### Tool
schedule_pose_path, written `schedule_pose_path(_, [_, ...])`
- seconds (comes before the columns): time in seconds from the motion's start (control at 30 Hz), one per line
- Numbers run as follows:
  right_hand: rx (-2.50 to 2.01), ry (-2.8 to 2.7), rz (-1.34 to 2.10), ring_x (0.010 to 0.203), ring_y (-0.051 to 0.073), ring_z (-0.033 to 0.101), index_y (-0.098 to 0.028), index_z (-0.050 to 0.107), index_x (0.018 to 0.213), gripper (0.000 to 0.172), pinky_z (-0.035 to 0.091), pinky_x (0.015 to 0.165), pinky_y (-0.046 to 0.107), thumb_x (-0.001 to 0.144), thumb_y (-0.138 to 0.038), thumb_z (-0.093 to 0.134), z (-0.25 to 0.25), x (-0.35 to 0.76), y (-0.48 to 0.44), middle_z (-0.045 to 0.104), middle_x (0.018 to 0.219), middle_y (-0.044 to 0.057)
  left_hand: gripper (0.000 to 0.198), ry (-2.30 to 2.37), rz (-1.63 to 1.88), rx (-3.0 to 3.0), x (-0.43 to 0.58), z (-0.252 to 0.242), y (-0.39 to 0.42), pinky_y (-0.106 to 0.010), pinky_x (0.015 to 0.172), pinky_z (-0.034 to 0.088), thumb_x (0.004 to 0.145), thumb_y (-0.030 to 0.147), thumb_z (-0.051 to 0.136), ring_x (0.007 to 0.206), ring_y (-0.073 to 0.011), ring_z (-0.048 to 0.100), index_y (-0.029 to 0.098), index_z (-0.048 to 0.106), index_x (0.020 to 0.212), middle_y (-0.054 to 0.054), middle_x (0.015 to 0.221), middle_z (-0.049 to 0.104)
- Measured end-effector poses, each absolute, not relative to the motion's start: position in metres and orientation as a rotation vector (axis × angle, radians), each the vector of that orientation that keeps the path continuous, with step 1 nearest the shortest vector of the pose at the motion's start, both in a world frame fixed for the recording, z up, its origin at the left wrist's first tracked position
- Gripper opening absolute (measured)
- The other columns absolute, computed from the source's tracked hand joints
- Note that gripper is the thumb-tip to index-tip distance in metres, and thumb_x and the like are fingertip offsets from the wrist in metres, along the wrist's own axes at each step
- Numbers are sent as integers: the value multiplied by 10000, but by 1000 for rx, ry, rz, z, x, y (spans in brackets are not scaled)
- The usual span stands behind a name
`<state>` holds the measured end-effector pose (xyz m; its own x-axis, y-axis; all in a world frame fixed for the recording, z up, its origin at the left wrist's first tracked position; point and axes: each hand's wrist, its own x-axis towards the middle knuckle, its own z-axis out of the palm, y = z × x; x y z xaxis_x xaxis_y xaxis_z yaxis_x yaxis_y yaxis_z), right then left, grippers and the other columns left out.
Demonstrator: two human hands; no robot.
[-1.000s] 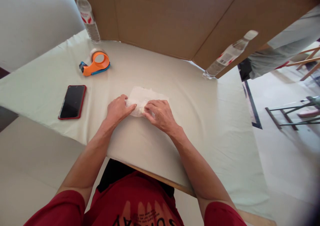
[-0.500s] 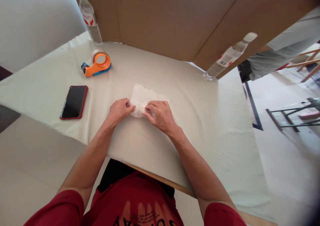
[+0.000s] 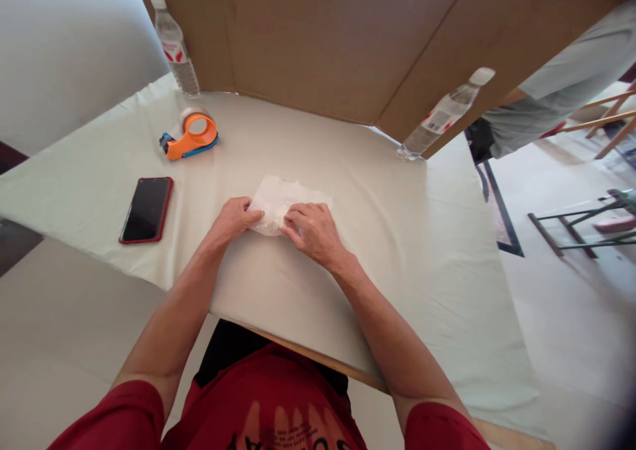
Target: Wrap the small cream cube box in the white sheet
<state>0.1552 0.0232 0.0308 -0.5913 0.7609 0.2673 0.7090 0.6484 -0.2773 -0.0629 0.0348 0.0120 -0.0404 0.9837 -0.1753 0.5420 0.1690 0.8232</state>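
A thin, crumpled white tissue (image 3: pixel 278 195) lies on the pale tablecloth in front of me. Its near edge is bunched up between my hands. My left hand (image 3: pixel 237 218) pinches the left side of the tissue, thumb on top. My right hand (image 3: pixel 312 231) has its thumb and fingers curled together on the near right part. The right fingers cover some of the tissue, and whether anything lies within its folds cannot be seen.
An orange tape dispenser (image 3: pixel 195 137) and a phone in a red case (image 3: pixel 147 210) are to the left. Two water bottles, one at left (image 3: pixel 175 49) and one at right (image 3: pixel 444 115), stand by a cardboard panel (image 3: pixel 318 46). Beyond the panel stands a person in grey (image 3: pixel 571 79).
The camera view has shifted slightly. Both hands stay at the tissue, and its near left part looks a little flatter and more spread beside my left thumb.
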Motion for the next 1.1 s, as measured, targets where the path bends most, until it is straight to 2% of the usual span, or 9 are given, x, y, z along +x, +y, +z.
schedule_pose_path(0.1, [-1157,-2509,202,986,243,635,-190,692,924,109,338,886,379,952,-250,605,30,156,24,752,1109,91,242,1689,641,1528,-60,18,36,-249,538,313,637,397,574,615,-137,439,167,582,709,29,620,477])
schedule_pose_path(0.27, [-1153,-2506,191,966,232,633,-184,693,919,133,335,879,373,964,-266,598,30,156,24,752,1104,83,160,1775,468,1696,-53,39,39,-266,550,302,666,340,579,598,-137,425,197,507,653,24,614,481])
schedule_pose_path(0.47, [-1160,-2503,192,946,224,623,-183,693,919,143,330,871,371,970,-270,592,30,156,24,751,1103,82,141,1845,343,1714,-45,48,52,-265,539,288,659,277,604,579,-130,429,195,498,617,27,588,473])
schedule_pose_path(0.7, [-1162,-2516,215,991,234,623,-185,704,950,122,339,890,382,956,-256,605,30,157,24,739,1126,84,182,1680,715,1485,-46,20,50,-239,548,323,644,355,541,613,-119,419,174,558,667,41,615,451])
schedule_pose_path(0.9, [-1155,-2505,234,1002,241,624,-207,702,941,137,337,894,385,967,-255,577,30,157,23,743,1137,85,262,1561,873,1306,-44,19,45,-231,527,342,618,403,594,593,-110,434,165,601,729,30,649,504])
schedule_pose_path(1.1, [-1168,-2517,240,979,239,629,-198,702,928,138,333,895,382,965,-261,585,32,157,22,751,1124,77,213,1434,951,1236,-29,32,40,-204,488,307,654,359,625,525,-68,371,181,507,649,60,576,417])
